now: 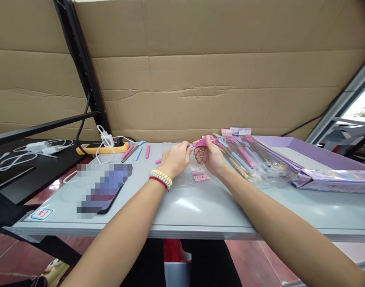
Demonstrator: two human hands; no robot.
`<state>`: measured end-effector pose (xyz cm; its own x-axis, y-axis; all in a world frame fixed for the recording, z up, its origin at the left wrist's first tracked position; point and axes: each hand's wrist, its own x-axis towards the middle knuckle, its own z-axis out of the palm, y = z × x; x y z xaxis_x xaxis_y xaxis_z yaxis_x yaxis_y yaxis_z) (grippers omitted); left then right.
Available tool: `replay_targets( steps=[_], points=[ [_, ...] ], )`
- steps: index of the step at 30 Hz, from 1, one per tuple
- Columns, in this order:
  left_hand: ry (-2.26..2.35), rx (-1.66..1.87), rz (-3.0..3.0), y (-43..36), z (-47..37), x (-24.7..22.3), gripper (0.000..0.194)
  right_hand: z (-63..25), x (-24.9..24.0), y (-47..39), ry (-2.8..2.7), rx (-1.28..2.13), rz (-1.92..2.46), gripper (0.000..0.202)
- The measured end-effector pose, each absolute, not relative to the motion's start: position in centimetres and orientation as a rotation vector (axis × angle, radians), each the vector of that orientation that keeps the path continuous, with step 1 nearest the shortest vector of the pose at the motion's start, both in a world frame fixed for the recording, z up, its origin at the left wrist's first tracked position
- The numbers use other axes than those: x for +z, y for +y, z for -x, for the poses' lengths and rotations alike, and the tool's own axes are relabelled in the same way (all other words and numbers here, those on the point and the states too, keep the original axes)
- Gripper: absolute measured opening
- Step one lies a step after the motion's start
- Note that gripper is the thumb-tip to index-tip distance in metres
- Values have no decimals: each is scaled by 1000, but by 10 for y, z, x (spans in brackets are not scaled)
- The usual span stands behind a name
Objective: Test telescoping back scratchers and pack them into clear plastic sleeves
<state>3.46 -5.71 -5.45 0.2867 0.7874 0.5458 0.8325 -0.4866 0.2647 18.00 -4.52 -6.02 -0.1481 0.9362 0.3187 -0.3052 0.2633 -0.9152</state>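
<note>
Item (202, 142), bright pink, held between both hands (176, 157) (214, 157).

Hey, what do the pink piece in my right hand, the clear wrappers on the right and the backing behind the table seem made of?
Pink piece: probably plastic, from its even, saturated colour. Clear wrappers: likely glossy plastic film, see-through and crinkled. Backing: looks like matte brown cardboard, with creases and fold lines.
</note>
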Motion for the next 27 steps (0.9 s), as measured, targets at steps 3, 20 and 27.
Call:
replay_targets(
  steps=[3,20,27],
  points=[
    [-1577,-993,2467,-53,-27,-58,29,-192,-59,-42,-1246,1237,687,54],
    [-1625,-830,2108,-25,30,-56,27,-248,-52,-24,-1124,734,830,19],
    [-1893,-917,1822,-13,61,-64,32,-320,-30,-24,-499,459,904,21]
  ],
)
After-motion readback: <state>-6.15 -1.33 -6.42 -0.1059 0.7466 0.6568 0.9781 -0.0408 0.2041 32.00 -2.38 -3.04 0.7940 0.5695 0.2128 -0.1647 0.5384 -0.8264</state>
